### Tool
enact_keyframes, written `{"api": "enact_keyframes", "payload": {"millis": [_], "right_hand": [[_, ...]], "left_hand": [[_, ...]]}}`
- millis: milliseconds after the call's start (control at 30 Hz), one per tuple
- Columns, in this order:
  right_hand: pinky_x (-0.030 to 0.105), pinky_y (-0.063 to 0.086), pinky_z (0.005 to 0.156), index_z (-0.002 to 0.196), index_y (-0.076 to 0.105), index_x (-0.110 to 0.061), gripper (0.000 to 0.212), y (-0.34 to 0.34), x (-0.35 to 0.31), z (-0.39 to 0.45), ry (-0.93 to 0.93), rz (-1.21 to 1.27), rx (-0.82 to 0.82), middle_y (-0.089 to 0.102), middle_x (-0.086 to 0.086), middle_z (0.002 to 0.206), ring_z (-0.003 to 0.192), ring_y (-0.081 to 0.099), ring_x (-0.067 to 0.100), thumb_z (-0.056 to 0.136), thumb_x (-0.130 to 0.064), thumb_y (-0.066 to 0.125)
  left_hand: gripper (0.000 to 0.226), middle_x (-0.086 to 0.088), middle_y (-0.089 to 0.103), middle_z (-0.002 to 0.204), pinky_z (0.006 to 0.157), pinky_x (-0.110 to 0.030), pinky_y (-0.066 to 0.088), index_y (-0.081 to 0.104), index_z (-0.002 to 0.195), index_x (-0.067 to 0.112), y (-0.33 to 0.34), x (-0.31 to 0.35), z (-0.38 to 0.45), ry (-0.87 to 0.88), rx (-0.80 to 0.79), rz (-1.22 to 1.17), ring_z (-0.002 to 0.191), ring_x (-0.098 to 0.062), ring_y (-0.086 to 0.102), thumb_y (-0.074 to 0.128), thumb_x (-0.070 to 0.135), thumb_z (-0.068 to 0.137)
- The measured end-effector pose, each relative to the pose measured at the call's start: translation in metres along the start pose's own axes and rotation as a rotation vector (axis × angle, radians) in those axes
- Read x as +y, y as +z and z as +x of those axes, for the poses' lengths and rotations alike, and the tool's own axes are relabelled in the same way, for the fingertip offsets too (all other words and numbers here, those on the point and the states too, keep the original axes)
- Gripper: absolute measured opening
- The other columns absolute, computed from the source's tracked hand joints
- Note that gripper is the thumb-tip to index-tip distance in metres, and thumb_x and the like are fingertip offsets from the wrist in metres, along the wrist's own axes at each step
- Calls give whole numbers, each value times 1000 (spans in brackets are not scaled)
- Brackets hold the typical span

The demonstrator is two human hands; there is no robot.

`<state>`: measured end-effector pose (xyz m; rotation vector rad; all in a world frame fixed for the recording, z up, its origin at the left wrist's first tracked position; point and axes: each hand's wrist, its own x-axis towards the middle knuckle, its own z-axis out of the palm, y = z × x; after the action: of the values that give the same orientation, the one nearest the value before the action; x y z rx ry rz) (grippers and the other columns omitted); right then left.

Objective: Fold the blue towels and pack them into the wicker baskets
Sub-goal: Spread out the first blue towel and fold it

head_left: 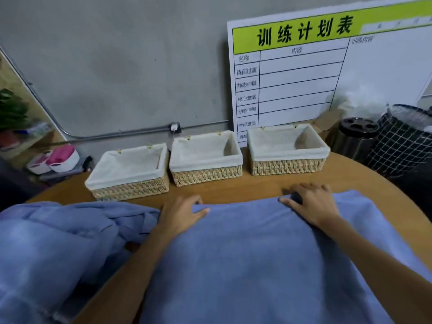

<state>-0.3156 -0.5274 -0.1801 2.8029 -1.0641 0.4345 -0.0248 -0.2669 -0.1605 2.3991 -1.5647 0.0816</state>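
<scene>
Judging from here, I'm barely started: my left hand (181, 212) and right hand (311, 203), each grip curled over the far edge of the spread blue towel (257, 258) on the bench (233, 189). Three wicker baskets (205, 157) at twelve o'clock hold nothing; a crumpled towel heap (51, 242) waits at nine.

round wooden table (245, 188) | 3 wicker baskets (205, 157) | blue towels (257, 253)

Dim, even indoor light; soft blur, wide-angle edge bending.
</scene>
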Motion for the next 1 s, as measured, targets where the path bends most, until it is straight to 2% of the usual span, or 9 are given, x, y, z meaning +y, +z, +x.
{"api": "enact_keyframes", "payload": {"millis": [100,200,267,400,533,633,700,800,1000], "right_hand": [[41,36,79,107,69,-34,66,5,4,-3,36,11,53,63,0,94,93,56,29,83,-79,26],[44,38,82,101,66,-25,59,-5,-6,-9,65,-27,144,54,5,97,91,49,31,87,-71,32],[44,37,84,101,63,-23,52,-11,-26,-15,29,20,215,52,5,101,90,49,31,90,-65,35],[44,41,90,119,62,-27,58,-3,-62,-31,-95,153,73,54,1,118,105,53,30,91,-67,31],[46,41,96,127,60,-29,75,-5,-55,-34,-35,212,-27,54,-1,130,118,51,28,88,-77,18],[46,39,100,132,57,-32,73,-6,-46,-34,16,200,-53,50,-3,136,124,48,27,88,-76,19],[45,38,101,133,56,-34,73,-6,-45,-35,32,190,-54,50,-4,137,125,48,26,88,-77,17],[46,40,100,133,56,-33,76,-8,-45,-35,26,190,-55,51,-4,136,125,48,26,88,-78,15],[45,40,98,131,57,-33,82,-9,-39,-40,48,194,-37,52,-5,133,123,50,26,86,-83,9]], "left_hand": [[14,12,61,75,74,-37,50,61,87,35,-4,-22,-6,-40,-85,-225,83,-8,62,69,46,89],[9,0,65,76,77,-36,51,67,91,34,-22,-43,-16,-9,-162,-371,86,10,60,74,39,88],[12,4,68,80,79,-31,49,69,97,32,-28,-54,-24,-37,-163,-452,85,18,56,76,37,88],[25,10,73,88,82,-35,52,70,95,38,-27,-69,-44,-68,-97,-540,85,-5,68,68,56,79],[27,17,71,95,81,-38,53,70,95,40,-27,-89,-55,-25,-98,-515,88,-4,66,66,61,79],[44,10,54,63,63,-33,40,62,72,30,-30,-100,-58,-23,-147,-554,60,-8,50,67,74,74],[54,1,39,59,62,-31,31,50,62,19,-32,-100,-55,-39,-190,-617,58,-10,37,70,67,74],[50,-17,47,69,67,-33,34,53,72,3,-37,-85,-46,-22,-223,-701,65,-15,44,67,51,79],[42,-23,46,68,64,-36,36,47,81,10,-49,-68,-36,-106,-123,-902,63,-22,46,70,46,81]]}}
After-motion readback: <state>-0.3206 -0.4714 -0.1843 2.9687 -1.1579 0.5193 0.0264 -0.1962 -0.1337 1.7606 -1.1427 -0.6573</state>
